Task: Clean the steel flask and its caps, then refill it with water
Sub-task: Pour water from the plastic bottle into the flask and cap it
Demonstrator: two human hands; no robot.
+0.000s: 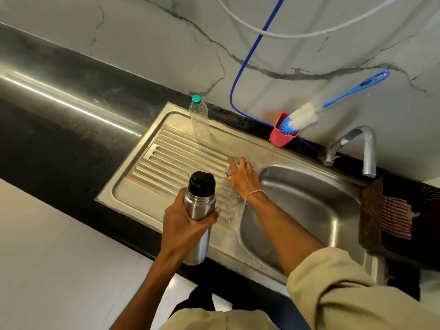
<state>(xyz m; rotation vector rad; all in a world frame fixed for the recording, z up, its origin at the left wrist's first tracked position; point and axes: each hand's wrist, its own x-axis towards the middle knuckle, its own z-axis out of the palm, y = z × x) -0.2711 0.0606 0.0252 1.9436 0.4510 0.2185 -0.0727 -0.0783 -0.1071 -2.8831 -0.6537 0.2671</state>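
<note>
flask gripped in left hand, right hand curled round mostly hidden steel cap

No text, label, brand or number can be read anywhere; the flask and the plastic bottle, upper middle, show no legible print.

Steel, plastic.
Flask in left fingers: brushed steel, black plastic cap; ribbed drainboard beyond: dull stained steel.
</note>
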